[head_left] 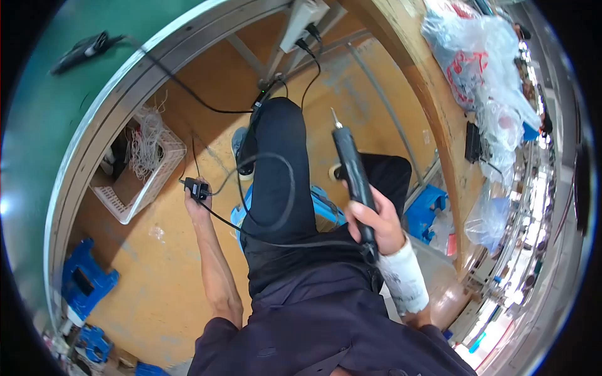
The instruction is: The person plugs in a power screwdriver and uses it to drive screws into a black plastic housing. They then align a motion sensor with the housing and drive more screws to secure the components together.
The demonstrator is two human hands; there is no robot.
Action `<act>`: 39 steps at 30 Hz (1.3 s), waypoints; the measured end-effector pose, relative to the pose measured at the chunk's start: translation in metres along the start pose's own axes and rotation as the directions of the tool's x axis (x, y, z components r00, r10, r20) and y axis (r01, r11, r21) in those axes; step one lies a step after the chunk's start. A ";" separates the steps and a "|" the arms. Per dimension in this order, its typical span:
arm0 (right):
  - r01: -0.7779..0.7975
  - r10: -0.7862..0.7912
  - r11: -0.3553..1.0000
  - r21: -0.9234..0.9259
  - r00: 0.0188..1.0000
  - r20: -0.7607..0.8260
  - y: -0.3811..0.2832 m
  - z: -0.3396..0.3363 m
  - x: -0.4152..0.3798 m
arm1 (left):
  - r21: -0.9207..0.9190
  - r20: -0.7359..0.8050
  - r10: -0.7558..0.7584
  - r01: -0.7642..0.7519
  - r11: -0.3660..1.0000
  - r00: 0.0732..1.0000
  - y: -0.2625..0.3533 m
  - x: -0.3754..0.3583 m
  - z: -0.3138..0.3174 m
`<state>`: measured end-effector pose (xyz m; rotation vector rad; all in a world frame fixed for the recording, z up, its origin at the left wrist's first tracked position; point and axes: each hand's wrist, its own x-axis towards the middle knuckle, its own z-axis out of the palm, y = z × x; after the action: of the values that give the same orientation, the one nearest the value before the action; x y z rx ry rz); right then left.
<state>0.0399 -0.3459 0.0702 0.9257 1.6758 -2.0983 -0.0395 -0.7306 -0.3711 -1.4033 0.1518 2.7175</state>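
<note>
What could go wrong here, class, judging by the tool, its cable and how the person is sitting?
1. The black cable loops over the raised knee; it might snag if the leg moves.
2. The right hand holds the electric screwdriver with its bit pointing up, close to the leg, so a slip could jab.
3. The left hand grips the small plug; tugging could strain the cable.

An assembly workshop is being shown: an electric screwdriver (352, 169) is being powered by cable from a socket strip (303, 20) under a green worktop (44, 113), and wire offcuts are being kept in a white basket (145, 169).
</note>
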 end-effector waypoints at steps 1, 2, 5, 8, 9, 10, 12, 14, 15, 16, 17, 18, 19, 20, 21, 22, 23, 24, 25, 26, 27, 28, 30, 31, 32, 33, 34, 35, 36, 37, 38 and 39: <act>0.010 -0.010 1.000 -0.022 0.999 -0.034 0.005 0.000 0.013 | 0.034 0.060 0.001 -0.003 0.999 0.998 -0.005 -0.008 0.015; 0.036 -0.036 0.999 -0.008 0.999 0.008 0.001 0.002 0.020 | 0.065 0.123 0.006 -0.014 0.998 0.992 -0.008 -0.021 0.027; 0.094 -0.104 0.993 0.077 0.984 0.145 -0.009 0.014 0.030 | 0.139 0.335 0.073 -0.126 0.982 0.939 -0.017 -0.118 0.096; 0.289 -0.281 0.957 0.003 0.930 0.235 -0.006 0.010 0.049 | 0.348 0.446 0.164 -0.339 0.874 0.880 -0.035 -0.218 0.170; 0.476 -0.453 0.879 -0.038 0.856 0.251 0.004 0.011 0.059 | 0.401 0.480 0.192 -0.409 0.820 0.856 -0.048 -0.246 0.197; 0.486 -0.453 0.872 -0.052 0.843 0.289 -0.002 0.013 0.062 | 0.394 0.511 0.186 -0.421 0.817 0.839 -0.059 -0.266 0.216; 0.421 -0.363 0.904 -0.071 0.846 0.390 -0.028 0.019 0.055 | 0.511 0.518 0.207 -0.494 0.704 0.830 -0.081 -0.295 0.247; 0.476 -0.404 0.879 -0.033 0.779 0.480 -0.033 0.031 0.054 | 0.690 0.505 0.321 -0.599 0.408 0.801 -0.093 -0.295 0.260; 0.507 -0.448 0.862 0.026 0.735 0.509 -0.028 0.038 0.054 | 0.715 0.559 0.393 -0.665 0.218 0.730 -0.109 -0.294 0.269; 0.513 -0.468 0.857 0.050 0.735 0.491 -0.029 0.042 0.050 | 0.702 0.595 0.363 -0.684 0.199 0.717 -0.112 -0.293 0.265; 0.517 -0.470 0.855 0.037 0.743 0.475 -0.028 0.044 0.049 | 0.681 0.636 0.331 -0.709 0.185 0.697 -0.115 -0.290 0.262; 0.521 -0.472 0.853 0.022 0.753 0.459 -0.024 0.046 0.047 | 0.681 0.636 0.259 -0.687 0.253 0.727 -0.125 -0.300 0.266; 0.517 -0.466 0.856 0.007 0.766 0.443 -0.020 0.048 0.043 | 0.682 0.613 0.240 -0.658 0.319 0.752 -0.135 -0.311 0.272; 0.515 -0.450 0.856 -0.042 0.783 0.430 -0.018 0.050 0.040 | 0.676 0.591 0.225 -0.627 0.386 0.775 -0.145 -0.321 0.278; 0.590 -0.519 0.805 -0.064 0.753 0.405 -0.013 0.053 0.040 | 0.662 0.572 0.209 -0.597 0.453 0.793 -0.153 -0.327 0.281; 0.657 -0.586 0.749 -0.087 0.717 0.377 -0.006 0.058 0.040 | 0.654 0.598 0.257 -0.648 0.390 0.759 -0.160 -0.332 0.281; 0.718 -0.649 0.687 -0.113 0.676 0.350 -0.002 0.062 0.039 | 0.663 0.614 0.213 -0.643 0.384 0.760 -0.154 -0.334 0.278; 0.753 -0.686 0.642 -0.146 0.648 0.331 -0.001 0.066 0.035 | 0.672 0.627 0.167 -0.637 0.378 0.761 -0.145 -0.335 0.275; 0.759 -0.688 0.625 -0.182 0.646 0.330 -0.001 0.070 0.031 | 0.680 0.639 0.121 -0.631 0.374 0.760 -0.139 -0.337 0.275; 0.763 -0.688 0.609 -0.217 0.644 0.333 -0.002 0.074 0.027 | 0.694 0.617 0.091 -0.596 0.404 0.781 -0.134 -0.344 0.277; 0.767 -0.687 0.591 -0.251 0.641 0.341 -0.003 0.077 0.024 | 0.667 0.625 0.018 -0.545 0.507 0.781 -0.129 -0.349 0.276; 0.771 -0.682 0.580 -0.263 0.636 0.362 -0.007 0.078 0.021 | 0.682 0.603 0.054 -0.550 0.481 0.796 -0.124 -0.351 0.273; 0.808 -0.701 0.510 -0.294 0.589 0.402 -0.005 0.084 0.022 | 0.706 0.595 0.076 -0.566 0.426 0.800 -0.120 -0.353 0.260; 0.823 -0.707 0.476 -0.309 0.568 0.422 -0.004 0.087 0.024 | 0.713 0.608 0.062 -0.578 0.397 0.792 -0.121 -0.353 0.253; 0.832 -0.687 0.475 -0.286 0.554 0.471 -0.003 0.088 0.025 | 0.755 0.609 0.043 -0.595 0.276 0.792 -0.117 -0.351 0.249; 0.842 -0.687 0.478 -0.250 0.535 0.491 -0.002 0.088 0.029 | 0.767 0.567 0.100 -0.568 0.300 0.818 -0.118 -0.348 0.246; 0.851 -0.689 0.479 -0.214 0.516 0.508 -0.001 0.087 0.036 | 0.758 0.532 0.138 -0.543 0.361 0.835 -0.125 -0.348 0.246; 0.859 -0.694 0.479 -0.179 0.496 0.522 -0.002 0.085 0.046 | 0.744 0.497 0.171 -0.519 0.420 0.851 -0.131 -0.346 0.251; 0.852 -0.688 0.515 -0.091 0.474 0.550 -0.009 0.069 0.064 | 0.756 0.490 0.138 -0.498 0.425 0.861 -0.125 -0.342 0.250; 0.810 -0.710 0.555 -0.189 0.580 0.400 -0.028 0.047 0.088 | 0.767 0.480 0.108 -0.477 0.428 0.870 -0.119 -0.339 0.249; 0.745 -0.707 0.613 -0.263 0.666 0.237 -0.046 0.024 0.112 | 0.771 0.485 0.205 -0.526 0.359 0.850 -0.129 -0.337 0.254; 0.702 -0.755 0.610 -0.368 0.655 -0.001 -0.061 0.006 0.151 | 0.778 0.484 0.213 -0.529 0.338 0.848 -0.129 -0.334 0.252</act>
<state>-0.1111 -0.3115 0.0188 0.2849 2.7554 -2.0589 -0.0358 -0.5798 0.0397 -0.6085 1.8193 2.2930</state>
